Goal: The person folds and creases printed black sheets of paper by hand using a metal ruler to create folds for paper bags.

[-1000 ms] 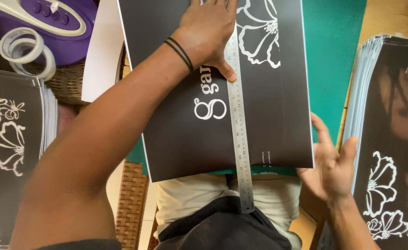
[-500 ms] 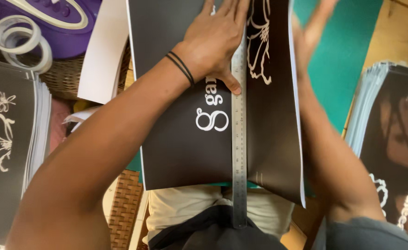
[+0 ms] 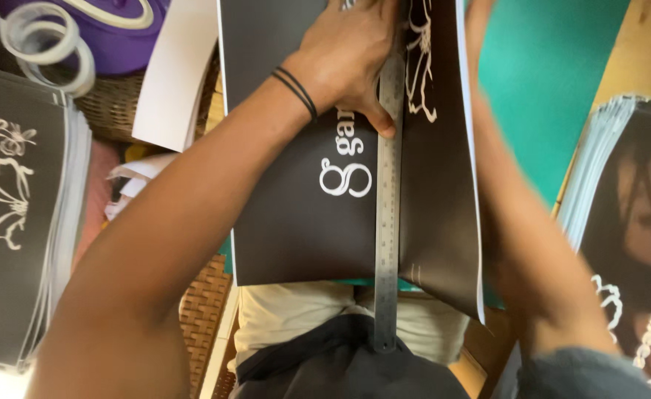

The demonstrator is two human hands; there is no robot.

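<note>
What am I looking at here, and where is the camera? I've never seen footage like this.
There is no machine here. The camera sits on a person's head and looks down, so you see that person's own arms and hands from above.

The left hand, with thin black bands at the wrist, presses flat on a long metal ruler. The ruler lies lengthwise on a black printed sheet with a white flower drawing. To the right of the ruler, the sheet's right part is lifted along the ruler's edge. The right hand reaches up beside that lifted edge; it is blurred and partly cut off at the top, so its grip cannot be made out.

Under the sheet lies a green mat. Stacks of similar black sheets sit on both sides. At top left are rolls of clear tape and a wicker basket.
</note>
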